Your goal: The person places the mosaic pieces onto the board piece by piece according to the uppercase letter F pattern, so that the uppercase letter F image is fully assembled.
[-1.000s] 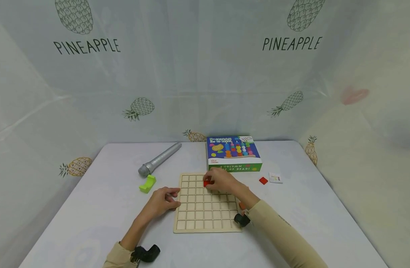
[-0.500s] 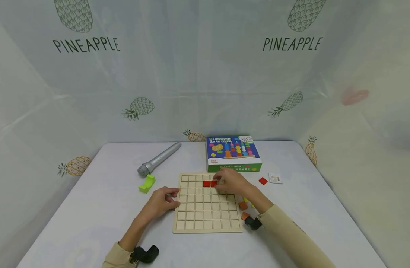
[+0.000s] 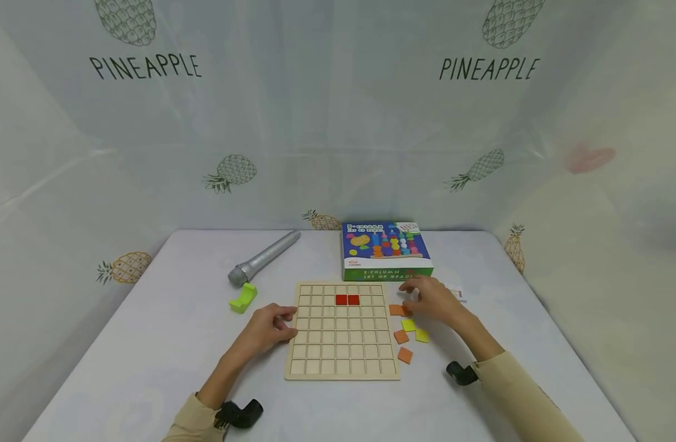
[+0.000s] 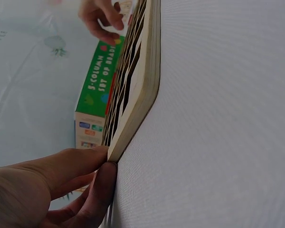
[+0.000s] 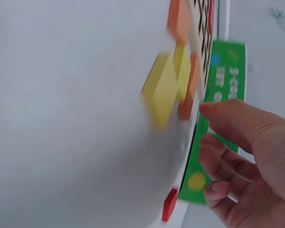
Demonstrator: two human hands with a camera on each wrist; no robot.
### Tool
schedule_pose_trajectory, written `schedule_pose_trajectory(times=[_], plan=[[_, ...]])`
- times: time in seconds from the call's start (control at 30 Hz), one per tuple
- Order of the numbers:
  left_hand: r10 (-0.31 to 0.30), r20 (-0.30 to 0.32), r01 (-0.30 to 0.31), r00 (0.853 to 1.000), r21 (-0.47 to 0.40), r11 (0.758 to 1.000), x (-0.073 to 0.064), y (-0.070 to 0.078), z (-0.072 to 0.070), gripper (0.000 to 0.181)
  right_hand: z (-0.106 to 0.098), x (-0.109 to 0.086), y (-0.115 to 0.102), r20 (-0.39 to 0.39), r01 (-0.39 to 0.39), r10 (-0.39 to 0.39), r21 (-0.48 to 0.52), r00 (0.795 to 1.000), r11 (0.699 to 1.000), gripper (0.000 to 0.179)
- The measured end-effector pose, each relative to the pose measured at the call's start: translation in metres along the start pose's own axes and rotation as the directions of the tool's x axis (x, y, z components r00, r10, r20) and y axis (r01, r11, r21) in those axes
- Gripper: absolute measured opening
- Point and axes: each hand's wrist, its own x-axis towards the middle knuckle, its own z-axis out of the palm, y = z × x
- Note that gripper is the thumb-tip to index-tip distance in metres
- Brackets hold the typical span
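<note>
A wooden grid board (image 3: 321,319) lies flat on the table. Two red square tiles (image 3: 347,299) sit side by side in its second row from the back. My left hand (image 3: 266,328) touches the board's left edge with thumb and finger, spaced apart along it. Past the board's right side hovers my right hand (image 3: 434,301), fingers loosely bent and holding nothing. Orange tiles (image 3: 405,355) and yellow tiles (image 3: 422,336) lie between it and the board. Near its fingers in the right wrist view is a loose red tile (image 5: 169,204), hidden by the hand in the head view.
Behind the board stands a blue and green bead-set box (image 3: 387,252). At the back left lie a silver microphone (image 3: 263,259) and a lime-green curved block (image 3: 243,298). A small white printed card (image 3: 458,294) is partly covered by my right hand.
My right hand has left the board and moved right, past the loose tiles. A second red tile has come into view beside the first. My left hand stays at the board's edge.
</note>
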Motion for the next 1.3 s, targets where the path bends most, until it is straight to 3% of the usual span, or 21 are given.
schedule_pose_trajectory(times=[0.43, 0.87, 1.1, 1.3], plan=[[-0.004, -0.013, 0.004, 1.000, 0.027, 1.000, -0.003, 0.000, -0.002, 0.048, -0.012, -0.017, 0.035, -0.034, -0.162, 0.162, -0.004, 0.986, 0.987, 0.034], [-0.038, -0.005, 0.037, 0.999, -0.018, 0.999, -0.006, -0.001, 0.002, 0.048, -0.014, -0.021, 0.047, -0.027, -0.174, 0.174, -0.030, 0.984, 0.984, 0.030], [-0.034, -0.010, 0.033, 0.999, -0.020, 0.999, -0.005, 0.000, 0.001, 0.048, -0.017, -0.024, 0.045, -0.020, -0.192, 0.191, -0.022, 0.981, 0.981, 0.031], [-0.023, -0.005, 0.023, 1.000, -0.002, 1.000, -0.003, 0.001, 0.000, 0.047, -0.018, -0.025, 0.048, -0.028, -0.162, 0.161, -0.029, 0.987, 0.986, 0.028]])
